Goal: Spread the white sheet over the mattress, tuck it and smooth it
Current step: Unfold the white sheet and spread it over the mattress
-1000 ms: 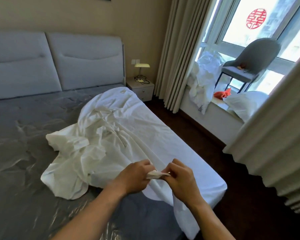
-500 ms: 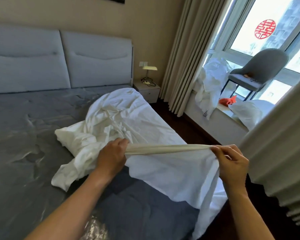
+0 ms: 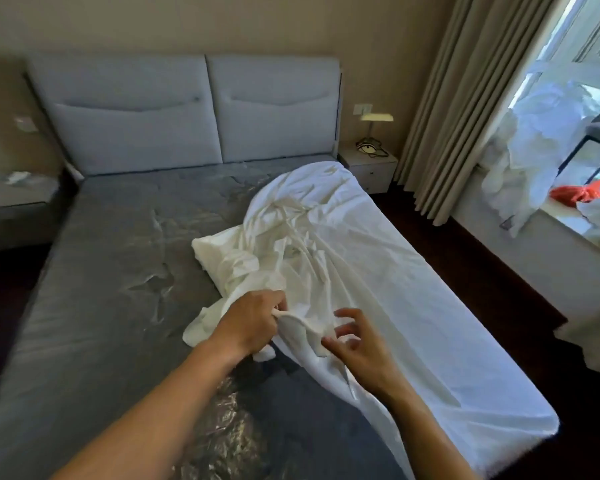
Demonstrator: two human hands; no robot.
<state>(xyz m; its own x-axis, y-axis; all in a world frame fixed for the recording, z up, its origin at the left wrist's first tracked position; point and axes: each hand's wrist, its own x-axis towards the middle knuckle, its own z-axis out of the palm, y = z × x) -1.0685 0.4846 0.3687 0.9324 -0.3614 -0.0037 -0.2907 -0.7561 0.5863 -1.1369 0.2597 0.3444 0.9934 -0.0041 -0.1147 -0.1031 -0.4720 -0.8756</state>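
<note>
Head view: left hand (image 3: 253, 322) fisted on a bunched edge of the white sheet (image 3: 361, 271), fingers closed round the fabric, knuckles up. Right hand (image 3: 357, 344) just beside it, fingers spread and curled, not gripping; fingertips look to brush the sheet fold hanging from the left hand, contact hard to tell. Both forearms bare, coming in from the bottom edge.

Landmark = mattress (image 3: 111, 278), grey, under wrinkled clear plastic. Sheet covers only the mattress's window-side strip, from near the headboard (image 3: 194, 109) to the foot corner, draped over that side edge. Sheet's inner part is crumpled in a heap near the middle of the mattress, just beyond the hands. Rest of the mattress bare.

Headboard at the far end of the mattress, two grey padded panels side by side. Nightstand (image 3: 368, 166) beside the mattress's far window-side corner, white, drawers shut, contents not visible; on top a small lamp (image 3: 376, 121) and a dark coiled thing, too small to tell. Another low unit (image 3: 14, 199) on the opposite side of the mattress, with pale blurred items on top.

Curtain (image 3: 465, 98), beige, hangs past the nightstand. Window ledge (image 3: 548, 237) across the dark floor from the mattress: on it a pile of white bedding (image 3: 523, 150) and a red bag-like item (image 3: 575, 195), contents cannot tell. Chair leg and seat edge at the frame's right edge.
</note>
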